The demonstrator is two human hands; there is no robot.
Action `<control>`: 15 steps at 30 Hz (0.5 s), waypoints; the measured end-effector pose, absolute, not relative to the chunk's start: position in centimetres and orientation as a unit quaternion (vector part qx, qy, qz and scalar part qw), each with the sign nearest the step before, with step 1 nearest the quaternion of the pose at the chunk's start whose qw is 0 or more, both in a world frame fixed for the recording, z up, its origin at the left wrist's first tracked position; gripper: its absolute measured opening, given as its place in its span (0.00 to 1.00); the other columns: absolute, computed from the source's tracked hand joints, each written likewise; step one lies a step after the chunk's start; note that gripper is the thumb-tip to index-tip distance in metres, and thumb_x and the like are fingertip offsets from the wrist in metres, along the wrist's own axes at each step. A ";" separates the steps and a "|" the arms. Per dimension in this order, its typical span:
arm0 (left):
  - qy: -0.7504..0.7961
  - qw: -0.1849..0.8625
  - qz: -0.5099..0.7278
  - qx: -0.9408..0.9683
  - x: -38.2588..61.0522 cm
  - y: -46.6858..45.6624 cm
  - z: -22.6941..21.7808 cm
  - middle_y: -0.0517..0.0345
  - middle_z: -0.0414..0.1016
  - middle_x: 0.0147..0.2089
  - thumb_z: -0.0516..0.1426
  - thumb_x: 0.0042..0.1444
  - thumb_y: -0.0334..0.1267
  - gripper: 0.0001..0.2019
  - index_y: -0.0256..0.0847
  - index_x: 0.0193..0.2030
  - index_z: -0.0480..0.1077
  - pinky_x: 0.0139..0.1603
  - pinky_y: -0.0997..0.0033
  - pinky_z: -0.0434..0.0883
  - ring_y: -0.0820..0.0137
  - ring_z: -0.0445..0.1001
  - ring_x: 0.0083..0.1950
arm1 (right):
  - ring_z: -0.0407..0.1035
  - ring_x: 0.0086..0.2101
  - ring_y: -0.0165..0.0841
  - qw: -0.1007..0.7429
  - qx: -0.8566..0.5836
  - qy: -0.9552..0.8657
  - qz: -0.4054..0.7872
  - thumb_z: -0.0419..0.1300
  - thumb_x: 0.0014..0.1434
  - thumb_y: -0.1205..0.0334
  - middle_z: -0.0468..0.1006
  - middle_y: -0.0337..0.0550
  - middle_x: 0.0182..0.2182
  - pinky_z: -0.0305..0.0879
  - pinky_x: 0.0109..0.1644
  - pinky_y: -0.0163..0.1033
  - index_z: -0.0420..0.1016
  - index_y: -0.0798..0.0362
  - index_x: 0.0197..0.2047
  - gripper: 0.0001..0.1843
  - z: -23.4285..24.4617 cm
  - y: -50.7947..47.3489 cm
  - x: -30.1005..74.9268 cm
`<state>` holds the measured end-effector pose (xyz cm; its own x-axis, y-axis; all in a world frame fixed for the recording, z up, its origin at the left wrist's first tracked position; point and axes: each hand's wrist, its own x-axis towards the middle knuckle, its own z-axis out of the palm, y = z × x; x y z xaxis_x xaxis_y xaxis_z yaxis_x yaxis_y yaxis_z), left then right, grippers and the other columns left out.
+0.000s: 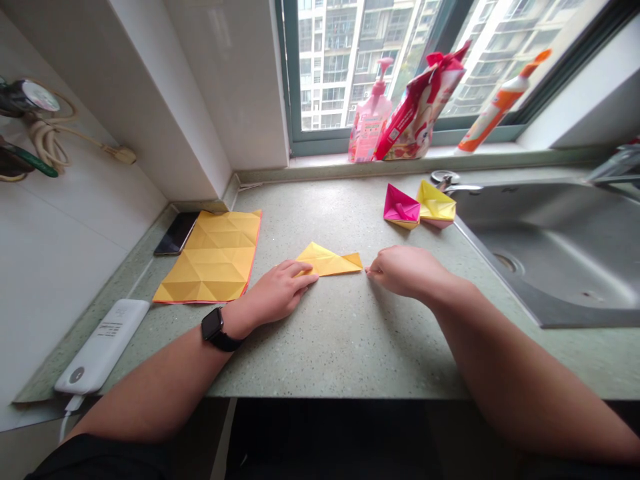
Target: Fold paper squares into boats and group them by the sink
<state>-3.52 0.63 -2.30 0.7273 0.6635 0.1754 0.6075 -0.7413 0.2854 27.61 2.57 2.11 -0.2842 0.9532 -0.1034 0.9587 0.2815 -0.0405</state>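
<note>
A folded piece of yellow paper (330,261) lies on the counter between my hands, with a peak at the top and a narrow strip pointing right. My left hand (280,288), with a black watch at the wrist, lies with its fingers stretched out over the left end of the paper, holding it down. My right hand (403,270) is curled closed just off the strip's right tip, knuckles up and a fingertip near the counter. I see nothing in it. Two folded paper boats, one magenta (401,205) and one yellow (436,203), stand farther back.
Creased yellow sheets (215,257) lie at left, beside a dark phone (176,233) and a white power bank (103,347) with a cable. A steel sink (565,253) is on the right. A pink pump bottle (371,120), red bag (423,110) and orange-white bottle (500,107) line the windowsill.
</note>
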 end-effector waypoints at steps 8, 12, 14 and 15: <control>0.340 0.102 0.138 0.925 -3.5 0.7 -2.4 0.46 0.76 0.68 0.55 0.74 0.31 0.18 0.45 0.65 0.77 0.69 0.46 0.75 0.54 0.74 0.67 | 0.78 0.41 0.40 -0.207 0.527 0.823 0.053 0.55 0.75 0.59 0.87 0.49 0.44 0.68 0.42 0.43 0.90 0.47 0.48 0.18 1.1 3.6 26.2; 0.340 0.101 0.135 0.925 -3.6 0.8 -2.7 0.47 0.76 0.68 0.55 0.75 0.32 0.19 0.45 0.67 0.76 0.70 0.46 0.74 0.54 0.73 0.67 | 0.78 0.43 0.40 -0.222 0.386 0.895 -0.007 0.60 0.73 0.62 0.87 0.47 0.46 0.73 0.49 0.45 0.90 0.46 0.51 0.14 -1.1 2.9 24.3; 0.340 0.102 0.137 0.925 -3.7 0.8 -2.7 0.47 0.75 0.69 0.54 0.76 0.33 0.19 0.47 0.69 0.75 0.71 0.46 0.74 0.55 0.73 0.68 | 0.79 0.45 0.40 -0.205 0.362 0.909 -0.036 0.62 0.73 0.62 0.87 0.47 0.48 0.75 0.51 0.46 0.90 0.45 0.52 0.13 -1.9 2.7 23.9; 0.340 0.104 0.138 0.924 -3.7 0.7 -2.8 0.47 0.75 0.69 0.54 0.76 0.32 0.20 0.47 0.69 0.75 0.71 0.46 0.74 0.55 0.73 0.68 | 0.79 0.46 0.40 -0.196 0.359 0.911 -0.049 0.63 0.72 0.62 0.87 0.47 0.48 0.75 0.52 0.47 0.90 0.44 0.52 0.13 -2.1 2.7 23.8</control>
<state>-3.69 0.74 -2.76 0.7308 0.6572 0.1843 0.6001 -0.7473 0.2852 23.83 2.71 -2.08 -0.6655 0.6736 0.3214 0.6356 0.7373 -0.2291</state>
